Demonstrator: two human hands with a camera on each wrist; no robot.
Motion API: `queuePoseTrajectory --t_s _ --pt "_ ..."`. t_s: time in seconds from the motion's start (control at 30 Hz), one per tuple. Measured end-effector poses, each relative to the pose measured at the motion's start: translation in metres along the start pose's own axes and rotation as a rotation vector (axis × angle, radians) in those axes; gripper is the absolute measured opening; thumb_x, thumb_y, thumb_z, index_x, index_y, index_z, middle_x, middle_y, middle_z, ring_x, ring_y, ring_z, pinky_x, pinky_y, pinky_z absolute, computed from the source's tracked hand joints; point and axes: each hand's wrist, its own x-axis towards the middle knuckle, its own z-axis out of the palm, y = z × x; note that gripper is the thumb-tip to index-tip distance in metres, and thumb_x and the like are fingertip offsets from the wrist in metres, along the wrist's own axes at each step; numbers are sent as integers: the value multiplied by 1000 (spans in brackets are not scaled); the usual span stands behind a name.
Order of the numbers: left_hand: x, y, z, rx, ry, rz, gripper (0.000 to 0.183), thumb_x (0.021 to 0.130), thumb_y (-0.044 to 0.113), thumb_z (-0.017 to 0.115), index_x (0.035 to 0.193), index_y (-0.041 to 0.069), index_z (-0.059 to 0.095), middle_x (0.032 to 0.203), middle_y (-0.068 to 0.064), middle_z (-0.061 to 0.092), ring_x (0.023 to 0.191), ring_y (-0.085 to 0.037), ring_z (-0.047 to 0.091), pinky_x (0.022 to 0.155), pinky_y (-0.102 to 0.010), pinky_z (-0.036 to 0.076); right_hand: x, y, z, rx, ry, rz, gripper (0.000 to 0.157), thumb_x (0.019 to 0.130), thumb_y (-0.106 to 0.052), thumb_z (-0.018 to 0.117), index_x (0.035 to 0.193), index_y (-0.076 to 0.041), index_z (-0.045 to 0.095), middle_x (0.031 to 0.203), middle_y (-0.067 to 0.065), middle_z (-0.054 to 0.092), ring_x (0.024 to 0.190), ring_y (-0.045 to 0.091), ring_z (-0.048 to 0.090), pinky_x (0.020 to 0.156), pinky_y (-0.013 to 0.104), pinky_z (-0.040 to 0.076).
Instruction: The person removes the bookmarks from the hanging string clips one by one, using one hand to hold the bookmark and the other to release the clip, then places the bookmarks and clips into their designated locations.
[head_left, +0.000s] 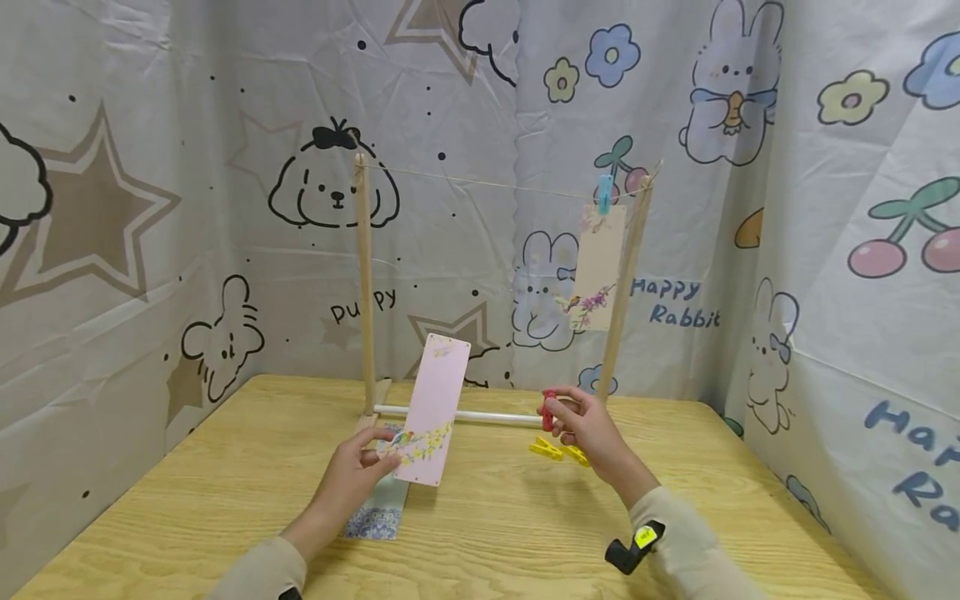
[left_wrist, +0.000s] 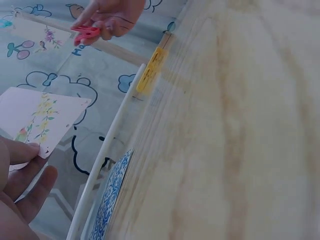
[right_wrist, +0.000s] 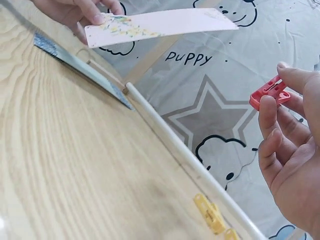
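Observation:
My left hand pinches a pink bookmark-shaped card near its lower end, between thumb and fingers. Yellow flowers and a small bird decorate the card, which is held up and tilted above the table. In my right hand a red clothespin is pinched between thumb and fingertips; the right wrist view shows that clothespin up close. Below the right hand, yellow clothespins lie on the table. A blue-and-white patterned card lies on the table, partly hidden behind the left hand and pink card.
A wooden frame with a left post and right post carries a string across its top. A blue clothespin holds a cream floral card at its right end. A white rod joins the posts low down.

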Motion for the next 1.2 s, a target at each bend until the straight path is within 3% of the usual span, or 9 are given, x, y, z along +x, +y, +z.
queuePoseTrajectory --t_s 0.17,0.47,0.7,0.93,1.2 --pt "-11 2 -7 0 -14 -47 34 96 8 74 128 0 63 67 -3 49 60 -14 42 54 -26 38 -5 19 1 -18 0 34 38 105 -24 65 131 2 57 98 8 72 70 12 60 58 21 47" --pt "-21 -3 -15 29 8 -125 33 94 6 76 125 3 66 72 -3 49 63 -14 43 53 -26 39 -11 34 0 -45 -12 51 41 103 -23 68 132 4 57 101 13 72 70 13 61 56 21 45" --pt "-27 -7 -23 12 -4 -140 34 92 4 76 125 1 65 63 0 42 55 -10 37 49 -24 37 -16 46 0 -98 -36 59 36 105 -18 65 132 5 57 102 11 73 68 11 59 55 20 43" --pt "-30 -12 -24 54 22 -182 30 92 1 76 121 2 67 62 0 43 58 -12 39 51 -25 38 -18 54 -2 -122 16 91 34 103 -19 69 128 3 61 102 17 73 67 14 59 55 22 41" --pt "-30 -13 -26 72 5 -164 29 91 1 77 118 2 68 60 1 40 56 -13 36 50 -26 36 -18 54 -4 -233 58 107 38 102 -22 70 127 6 62 98 18 72 68 15 60 55 25 46"
